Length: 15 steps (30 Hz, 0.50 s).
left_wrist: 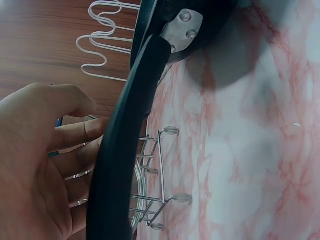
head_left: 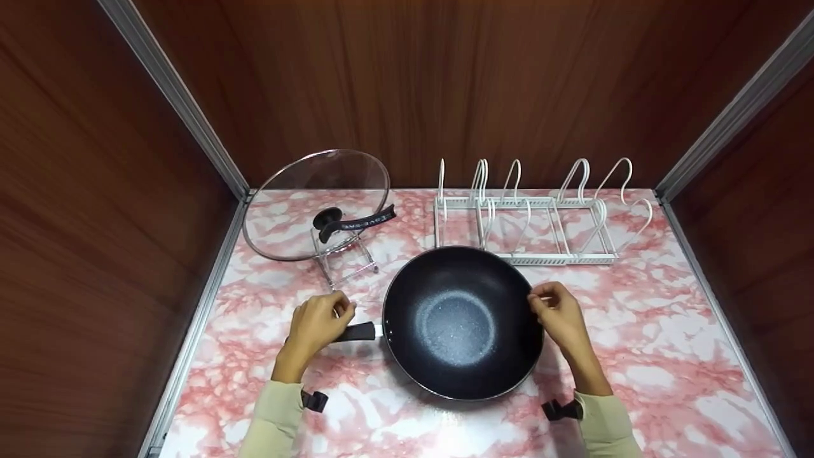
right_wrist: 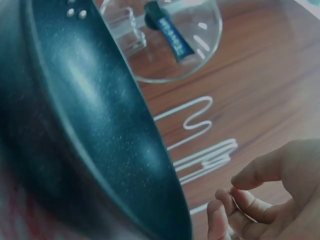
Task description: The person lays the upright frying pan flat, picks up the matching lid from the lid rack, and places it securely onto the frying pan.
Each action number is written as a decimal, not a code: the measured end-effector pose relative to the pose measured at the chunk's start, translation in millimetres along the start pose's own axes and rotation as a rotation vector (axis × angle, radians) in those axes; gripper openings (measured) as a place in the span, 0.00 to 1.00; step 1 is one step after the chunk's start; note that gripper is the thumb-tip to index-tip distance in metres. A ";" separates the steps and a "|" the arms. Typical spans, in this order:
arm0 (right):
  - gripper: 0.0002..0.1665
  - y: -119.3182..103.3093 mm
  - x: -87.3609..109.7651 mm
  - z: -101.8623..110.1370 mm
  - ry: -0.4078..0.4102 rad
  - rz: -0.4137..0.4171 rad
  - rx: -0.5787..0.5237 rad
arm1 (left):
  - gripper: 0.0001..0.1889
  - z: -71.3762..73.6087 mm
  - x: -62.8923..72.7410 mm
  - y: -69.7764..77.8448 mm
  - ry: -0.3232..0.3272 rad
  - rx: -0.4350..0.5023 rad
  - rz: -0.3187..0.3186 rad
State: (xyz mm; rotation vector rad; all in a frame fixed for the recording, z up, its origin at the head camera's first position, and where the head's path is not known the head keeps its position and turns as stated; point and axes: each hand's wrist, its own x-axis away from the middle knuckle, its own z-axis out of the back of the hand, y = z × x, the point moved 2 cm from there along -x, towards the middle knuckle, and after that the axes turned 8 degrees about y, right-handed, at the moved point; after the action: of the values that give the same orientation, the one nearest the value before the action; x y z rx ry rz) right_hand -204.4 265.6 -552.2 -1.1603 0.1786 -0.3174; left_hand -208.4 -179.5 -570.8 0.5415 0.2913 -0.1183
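Observation:
A black wok (head_left: 456, 324) with a speckled, paler bottom sits on the marbled tabletop, its long black handle (left_wrist: 122, 130) pointing left. Beside that handle is my left hand (head_left: 319, 321); in the left wrist view its fingers are loosely bent next to the handle, and the thumb stands off it. My right hand (head_left: 559, 312) is at the wok's right rim. Seen from the right wrist, its fingers hang loosely bent near the rim (right_wrist: 172, 185) with nothing between them.
Back left, a glass lid (head_left: 286, 191) with a black knob and handle leans on a small wire stand (head_left: 346, 261). A white wire rack (head_left: 540, 259) with upright loops stands behind the wok. Brown wood-grain panels (head_left: 407, 83) enclose the pink-and-white tabletop (head_left: 661, 369).

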 end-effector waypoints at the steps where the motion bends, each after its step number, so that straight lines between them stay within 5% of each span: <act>1: 0.09 -2.0 -0.8 -2.0 -0.007 0.007 -0.006 | 0.08 0.9 -0.9 -0.2 0.006 0.003 0.004; 15: 0.05 -26.8 -8.5 -27.8 -0.056 0.137 0.011 | 0.08 10.6 -17.3 5.2 0.132 0.048 0.037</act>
State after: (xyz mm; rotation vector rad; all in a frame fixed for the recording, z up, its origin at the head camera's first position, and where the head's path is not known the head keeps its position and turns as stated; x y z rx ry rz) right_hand -224.9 234.6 -538.6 -1.1389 0.2056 -0.1649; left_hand -221.3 -180.1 -554.4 0.6036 0.4075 -0.0536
